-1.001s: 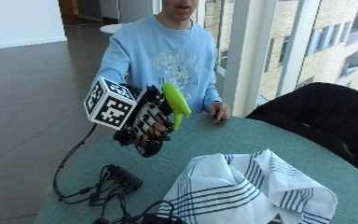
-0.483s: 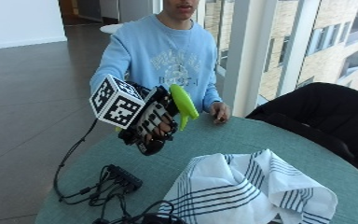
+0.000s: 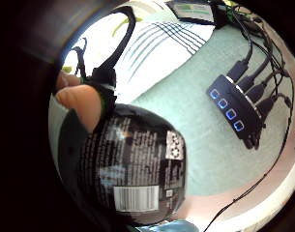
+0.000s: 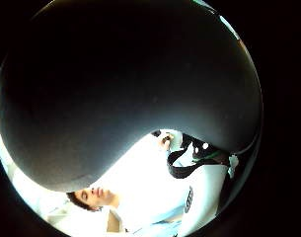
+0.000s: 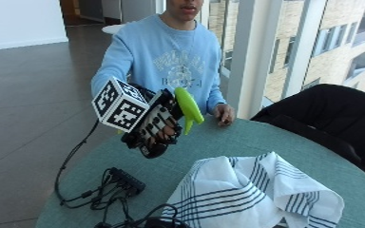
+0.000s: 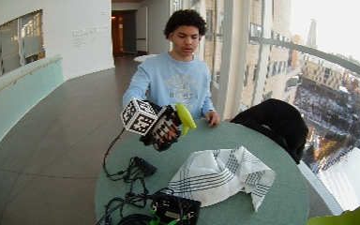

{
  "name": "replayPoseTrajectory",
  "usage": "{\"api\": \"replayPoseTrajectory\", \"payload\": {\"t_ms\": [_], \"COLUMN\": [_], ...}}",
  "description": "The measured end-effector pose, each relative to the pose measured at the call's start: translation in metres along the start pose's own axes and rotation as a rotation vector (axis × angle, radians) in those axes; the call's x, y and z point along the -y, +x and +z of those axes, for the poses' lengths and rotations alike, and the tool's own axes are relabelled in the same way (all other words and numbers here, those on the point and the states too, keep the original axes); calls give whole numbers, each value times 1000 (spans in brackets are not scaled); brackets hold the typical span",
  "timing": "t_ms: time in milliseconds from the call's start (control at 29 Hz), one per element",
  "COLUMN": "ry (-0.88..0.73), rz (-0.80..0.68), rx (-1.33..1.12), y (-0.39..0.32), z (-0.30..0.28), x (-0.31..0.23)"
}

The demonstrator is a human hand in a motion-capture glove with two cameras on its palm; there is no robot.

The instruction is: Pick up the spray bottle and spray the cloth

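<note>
Gloved right hand (image 5: 157, 130) w/ spray bottle (image 5: 187, 108) in grip, above table (image 5: 245, 142), near striped cloth (image 5: 252, 192).

A round green bench (image 5: 252, 142) lies below the hand. A black hub with blue lights (image 3: 234, 113) and its plugged-in leads sit on the bench under the hand. A black garment draped over a chair (image 5: 321, 118) is across the bench from the hand.
</note>
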State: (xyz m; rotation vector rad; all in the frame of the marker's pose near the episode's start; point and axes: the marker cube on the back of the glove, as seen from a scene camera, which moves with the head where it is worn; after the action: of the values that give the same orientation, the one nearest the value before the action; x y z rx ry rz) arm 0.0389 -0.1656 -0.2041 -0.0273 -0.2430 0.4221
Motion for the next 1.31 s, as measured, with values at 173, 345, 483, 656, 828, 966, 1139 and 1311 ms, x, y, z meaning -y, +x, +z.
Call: {"api": "replayPoseTrajectory", "payload": {"t_ms": [173,345,483,656,828,966,1139,1311], "ry": [-9,-21,-26,-35,-42,-43,-52,-51], "rz": [8,-1,-6,-3,1,2,-2,-13], "rx": [-9,-22,-19,-29,-33,-37,-38,-32], "y": [0,0,-1,-2,-2,-3,-7,-11], "z": [2,6,8,10,10,12,14,18], "x": [0,0,1,1,1,1,2,1]}}
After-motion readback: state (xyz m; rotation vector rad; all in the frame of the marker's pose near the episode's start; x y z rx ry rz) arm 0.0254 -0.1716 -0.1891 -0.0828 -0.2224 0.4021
